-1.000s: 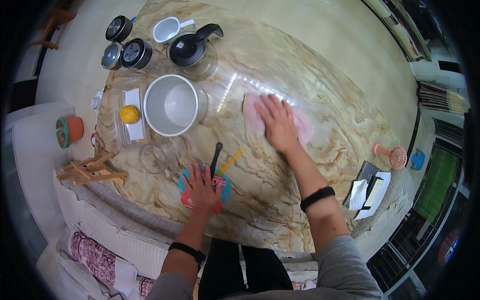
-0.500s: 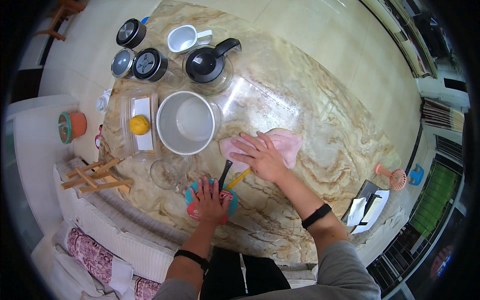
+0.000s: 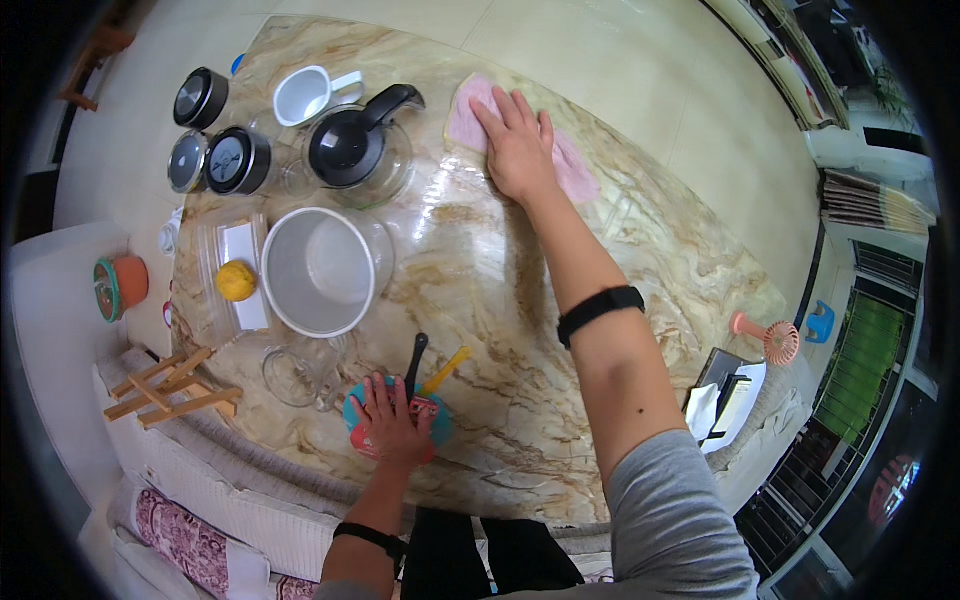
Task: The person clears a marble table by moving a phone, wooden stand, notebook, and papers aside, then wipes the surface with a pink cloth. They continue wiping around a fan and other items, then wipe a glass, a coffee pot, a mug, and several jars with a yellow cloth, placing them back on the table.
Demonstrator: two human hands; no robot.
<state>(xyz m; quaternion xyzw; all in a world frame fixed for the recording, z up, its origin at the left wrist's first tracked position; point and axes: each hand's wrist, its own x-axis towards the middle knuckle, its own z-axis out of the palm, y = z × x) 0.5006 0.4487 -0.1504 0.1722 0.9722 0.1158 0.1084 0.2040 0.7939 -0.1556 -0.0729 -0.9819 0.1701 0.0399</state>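
My right hand (image 3: 521, 150) lies flat with fingers extended on a pink cloth (image 3: 572, 170), pressed to the marble table (image 3: 640, 290) near its far edge. Part of the cloth shows on each side of the hand. Close to my body, my left hand (image 3: 396, 428) rests with spread fingers over a small teal and red item (image 3: 440, 424). Its kind is hidden by the hand. From under it stick out a black handle (image 3: 415, 362) and a yellow handle (image 3: 446, 370).
Left of centre stands a large white pot (image 3: 320, 270). Beyond it are a glass coffee pot (image 3: 350, 150), a white mug (image 3: 303, 96) and several lidded jars (image 3: 238, 160). A yellow ball-shaped fruit (image 3: 236, 281), a clear jug (image 3: 295, 375) and a wooden stand (image 3: 175, 388) sit leftward.
My right hand has slid the pink cloth away from me toward the far edge, stretching the arm out. My left hand stays on the teal and red item. The whole view has shifted slightly.
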